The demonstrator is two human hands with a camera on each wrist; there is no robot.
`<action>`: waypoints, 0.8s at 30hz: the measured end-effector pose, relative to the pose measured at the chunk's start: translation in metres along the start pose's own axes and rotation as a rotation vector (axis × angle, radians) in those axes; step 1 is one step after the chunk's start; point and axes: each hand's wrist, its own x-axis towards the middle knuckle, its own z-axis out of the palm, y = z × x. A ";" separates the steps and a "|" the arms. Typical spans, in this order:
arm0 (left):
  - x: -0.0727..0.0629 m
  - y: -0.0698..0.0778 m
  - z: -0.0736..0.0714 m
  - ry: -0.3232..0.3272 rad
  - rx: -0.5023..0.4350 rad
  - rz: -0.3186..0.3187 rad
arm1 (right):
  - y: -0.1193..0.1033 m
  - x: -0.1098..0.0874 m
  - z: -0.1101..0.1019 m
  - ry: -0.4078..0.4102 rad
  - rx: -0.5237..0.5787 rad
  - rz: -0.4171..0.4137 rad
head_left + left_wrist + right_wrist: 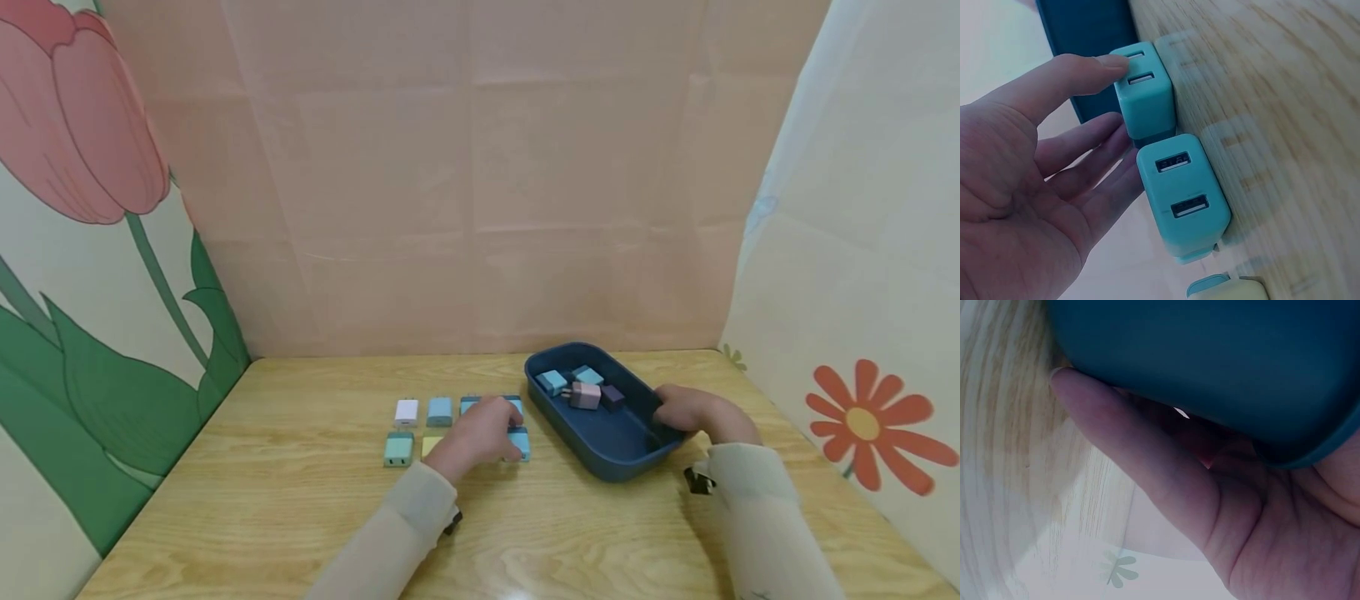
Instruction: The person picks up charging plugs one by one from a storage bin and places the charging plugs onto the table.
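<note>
My left hand (480, 433) reaches over a group of small USB charger plugs. In the left wrist view, its thumb lies on the port face of a light blue USB charger (1147, 100) and its fingers reach behind, pinching it. A second turquoise charger (1184, 194) stands beside that one, close to the fingers. My right hand (701, 412) grips the right rim of a dark blue tray (615, 467). Several chargers lie inside the tray, among them a pink one (585, 395) and a dark purple one (612, 397). The left hand partly covers the charger group.
Left of my left hand stand a white charger (407, 412), a blue charger (440, 412), a green charger (398, 449) and a partly hidden yellow charger (431, 444). A pinkish cloth wall (465, 183) rises behind the wooden table (285, 500); printed sheets flank both sides.
</note>
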 end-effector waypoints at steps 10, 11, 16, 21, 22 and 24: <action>0.000 0.001 0.000 0.001 0.013 0.016 | -0.001 0.000 -0.002 -0.001 -0.009 -0.004; 0.000 0.001 0.000 0.001 0.017 0.016 | -0.001 0.000 -0.002 -0.001 -0.011 -0.001; 0.000 0.001 -0.001 -0.001 0.028 0.018 | -0.003 -0.001 -0.002 -0.004 -0.010 0.004; -0.001 0.002 -0.001 -0.003 0.008 0.018 | -0.003 -0.002 -0.002 -0.001 -0.006 0.002; -0.001 0.002 -0.001 -0.003 0.007 0.017 | -0.003 -0.002 -0.002 -0.002 -0.005 -0.004; -0.001 0.002 -0.002 -0.001 0.008 0.020 | -0.003 -0.002 -0.002 -0.005 -0.001 -0.012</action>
